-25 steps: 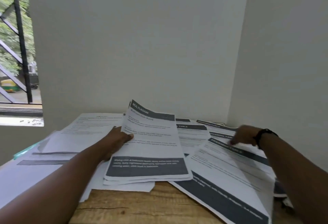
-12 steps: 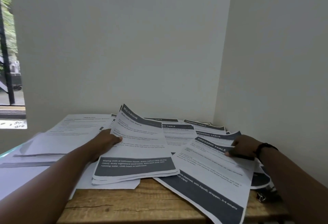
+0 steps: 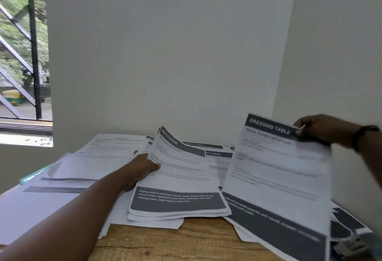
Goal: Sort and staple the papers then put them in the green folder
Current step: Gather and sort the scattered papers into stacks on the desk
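Sorting: papers cover the wooden table [image 3: 165, 242], and the matching of headings is under way.
Right hand: the right hand [image 3: 322, 131] pinches the top corner of a DRESSING TABLE sheet [image 3: 277, 178], thumb over the dark header, with the page raised off the spread and blurred.
Left hand: the left hand [image 3: 142, 169] grips the MULTI-ROOM stack [image 3: 179, 186] at its left edge, thumb on the top page, fingers hidden under the pile; the stack's far end tilts up off the table.
Other papers: more DRESSING TABLE pages [image 3: 215, 154] lie fanned behind, between the two hands, and loose white sheets [image 3: 99, 153] spread away to the left.
Green folder: a pale green edge [image 3: 33, 176] peeks out under the left-hand sheets; it may be the folder, but I cannot tell for sure.
Stapler: something dark and metallic sits at the bottom right corner [image 3: 347, 246], too blurred to name.
Doing it well: I'd read the header first, then lay this page squarely with its own kind, keeping the two headings well apart. A corner pinch lets a page swing, so lower it flat and tap the edges flush before any stapling.
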The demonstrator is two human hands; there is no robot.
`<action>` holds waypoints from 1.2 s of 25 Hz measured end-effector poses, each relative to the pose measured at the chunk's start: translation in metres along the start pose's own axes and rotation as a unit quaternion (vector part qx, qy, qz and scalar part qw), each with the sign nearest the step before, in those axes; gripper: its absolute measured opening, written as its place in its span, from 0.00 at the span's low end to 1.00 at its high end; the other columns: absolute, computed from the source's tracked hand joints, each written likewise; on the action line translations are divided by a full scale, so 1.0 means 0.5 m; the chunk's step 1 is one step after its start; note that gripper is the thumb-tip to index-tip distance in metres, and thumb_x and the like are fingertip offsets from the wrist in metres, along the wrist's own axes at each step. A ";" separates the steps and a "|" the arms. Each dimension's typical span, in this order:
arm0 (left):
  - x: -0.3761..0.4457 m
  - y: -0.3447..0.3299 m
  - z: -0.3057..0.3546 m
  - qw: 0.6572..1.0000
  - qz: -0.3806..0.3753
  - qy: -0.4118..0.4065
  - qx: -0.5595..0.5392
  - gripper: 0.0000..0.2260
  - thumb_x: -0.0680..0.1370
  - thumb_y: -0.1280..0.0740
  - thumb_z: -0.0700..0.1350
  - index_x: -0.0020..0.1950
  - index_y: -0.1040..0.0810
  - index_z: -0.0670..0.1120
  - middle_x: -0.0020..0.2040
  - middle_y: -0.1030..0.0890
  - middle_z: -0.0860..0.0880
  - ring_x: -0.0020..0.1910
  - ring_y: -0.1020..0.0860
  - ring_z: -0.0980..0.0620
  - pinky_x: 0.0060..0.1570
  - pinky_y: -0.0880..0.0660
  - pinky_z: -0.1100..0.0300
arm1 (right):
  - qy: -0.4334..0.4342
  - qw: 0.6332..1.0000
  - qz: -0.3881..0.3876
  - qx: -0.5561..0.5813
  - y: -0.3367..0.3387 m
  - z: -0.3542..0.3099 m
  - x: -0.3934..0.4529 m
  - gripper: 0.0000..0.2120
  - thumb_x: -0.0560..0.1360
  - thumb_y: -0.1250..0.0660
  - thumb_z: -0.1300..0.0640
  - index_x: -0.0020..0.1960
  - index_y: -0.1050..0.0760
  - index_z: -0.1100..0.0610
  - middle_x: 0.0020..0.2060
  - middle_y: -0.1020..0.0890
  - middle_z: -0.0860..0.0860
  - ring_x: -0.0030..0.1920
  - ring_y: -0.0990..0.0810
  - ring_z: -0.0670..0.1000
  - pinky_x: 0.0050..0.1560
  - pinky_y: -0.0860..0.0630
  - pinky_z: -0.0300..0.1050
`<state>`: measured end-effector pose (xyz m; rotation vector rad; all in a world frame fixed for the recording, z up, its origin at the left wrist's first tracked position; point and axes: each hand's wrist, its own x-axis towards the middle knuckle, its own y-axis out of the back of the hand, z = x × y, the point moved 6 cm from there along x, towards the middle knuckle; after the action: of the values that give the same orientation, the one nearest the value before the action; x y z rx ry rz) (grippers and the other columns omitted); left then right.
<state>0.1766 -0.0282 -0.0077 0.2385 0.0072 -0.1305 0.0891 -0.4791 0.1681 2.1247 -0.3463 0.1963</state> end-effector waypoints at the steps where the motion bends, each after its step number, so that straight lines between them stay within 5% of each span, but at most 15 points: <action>1: 0.001 0.000 0.000 1.000 -0.004 0.001 -0.003 0.14 0.79 0.35 0.36 0.64 0.25 0.40 0.56 0.17 0.43 0.49 0.17 0.43 0.54 0.21 0.49 | 0.006 0.998 -0.039 0.046 0.023 -0.035 0.000 0.05 0.70 0.26 0.62 0.44 0.21 0.62 0.47 0.17 0.66 0.38 0.20 0.56 0.39 0.23 0.46; 4: -0.005 -0.004 0.003 1.000 -0.016 0.000 -0.006 0.11 0.79 0.35 0.36 0.62 0.24 0.42 0.50 0.16 0.46 0.47 0.17 0.45 0.46 0.20 0.55 | 0.003 0.989 -0.130 0.074 0.078 -0.093 0.021 0.26 0.56 0.18 0.52 0.47 0.21 0.65 0.43 0.16 0.65 0.38 0.17 0.58 0.37 0.18 0.48; 8: -0.001 -0.001 0.001 1.000 -0.020 0.000 -0.011 0.12 0.79 0.35 0.36 0.62 0.24 0.40 0.52 0.16 0.44 0.49 0.17 0.43 0.50 0.20 0.52 | 0.018 0.985 -0.105 0.137 0.051 -0.156 0.053 0.05 0.75 0.35 0.67 0.50 0.23 0.66 0.43 0.17 0.62 0.37 0.18 0.57 0.39 0.18 0.48; 13: -0.010 0.000 0.003 0.998 -0.009 0.005 -0.063 0.13 0.82 0.38 0.49 0.57 0.22 0.41 0.47 0.14 0.43 0.45 0.15 0.44 0.45 0.20 0.53 | 0.033 0.992 -0.102 0.062 -0.182 -0.164 0.093 0.02 0.74 0.30 0.63 0.43 0.20 0.57 0.39 0.18 0.57 0.36 0.23 0.53 0.38 0.25 0.43; 18: -0.020 -0.001 0.012 0.998 -0.016 0.012 -0.052 0.16 0.83 0.41 0.51 0.59 0.23 0.41 0.46 0.14 0.45 0.44 0.16 0.46 0.43 0.20 0.55 | 0.060 0.994 -0.096 -0.006 -0.369 -0.183 0.100 0.00 0.74 0.30 0.58 0.45 0.20 0.54 0.43 0.19 0.51 0.40 0.23 0.46 0.38 0.28 0.37; 22: -0.031 -0.012 0.021 0.996 -0.071 -0.007 -0.059 0.16 0.79 0.35 0.54 0.59 0.21 0.44 0.50 0.14 0.45 0.48 0.15 0.45 0.46 0.19 0.53 | 0.081 0.995 -0.036 0.048 -0.418 -0.197 0.114 0.02 0.75 0.31 0.57 0.47 0.22 0.53 0.46 0.19 0.53 0.46 0.22 0.52 0.45 0.29 0.40; 26: -0.029 -0.010 0.026 0.998 -0.055 -0.019 -0.018 0.08 0.78 0.32 0.41 0.58 0.22 0.44 0.45 0.14 0.49 0.40 0.15 0.52 0.35 0.20 0.61 | 0.106 0.976 0.070 0.178 -0.425 -0.221 0.100 0.16 0.75 0.31 0.58 0.62 0.26 0.52 0.54 0.24 0.50 0.51 0.25 0.51 0.49 0.31 0.40; 30: -0.025 -0.001 0.032 0.997 -0.031 -0.040 0.049 0.10 0.80 0.34 0.41 0.61 0.23 0.44 0.45 0.16 0.53 0.40 0.16 0.55 0.35 0.22 0.64 | -0.002 0.984 0.071 0.163 -0.436 -0.161 0.088 0.22 0.73 0.29 0.53 0.64 0.31 0.57 0.59 0.26 0.57 0.56 0.25 0.55 0.56 0.28 0.47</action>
<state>0.1642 -0.0311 0.0081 0.3315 -0.0713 -0.2029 0.2000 -0.3064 0.0507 2.4237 -0.4967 0.3513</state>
